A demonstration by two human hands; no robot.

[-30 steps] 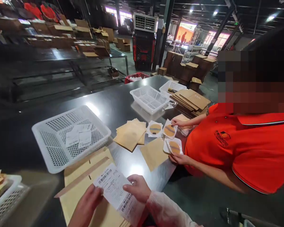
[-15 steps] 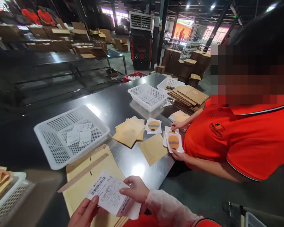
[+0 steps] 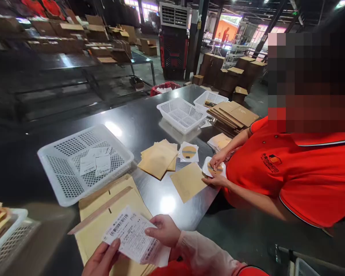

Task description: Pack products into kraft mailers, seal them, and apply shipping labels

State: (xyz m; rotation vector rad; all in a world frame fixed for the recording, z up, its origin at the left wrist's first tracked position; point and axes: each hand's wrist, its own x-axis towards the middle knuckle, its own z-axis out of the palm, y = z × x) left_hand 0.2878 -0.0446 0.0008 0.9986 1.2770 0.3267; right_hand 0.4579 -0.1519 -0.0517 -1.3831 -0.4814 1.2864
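Note:
A white printed shipping label (image 3: 136,235) with barcodes is held between my two hands. My left hand (image 3: 103,257) pinches its lower left corner, thumb on top. On the upper right edge, my right hand (image 3: 164,231) is closed with the thumb pressed on the paper; a translucent sleeve covers that forearm. Beneath the label lie large yellow padded envelopes (image 3: 89,234), their flaps towards the upper left. Behind them stands a white plastic basket (image 3: 56,184) with several white label slips (image 3: 95,161) inside.
Smaller kraft envelopes (image 3: 158,159) and a round yellow item in white packaging (image 3: 189,152) lie mid-table. A co-worker in a red shirt (image 3: 264,176) handles similar packets at right. Further back are two white baskets (image 3: 181,115) and stacked flat cardboard (image 3: 235,113). Another basket (image 3: 8,234) sits at lower left.
The co-worker's hands have come closer together over the white packet. My hands and the label stay almost the same; the view has shifted slightly.

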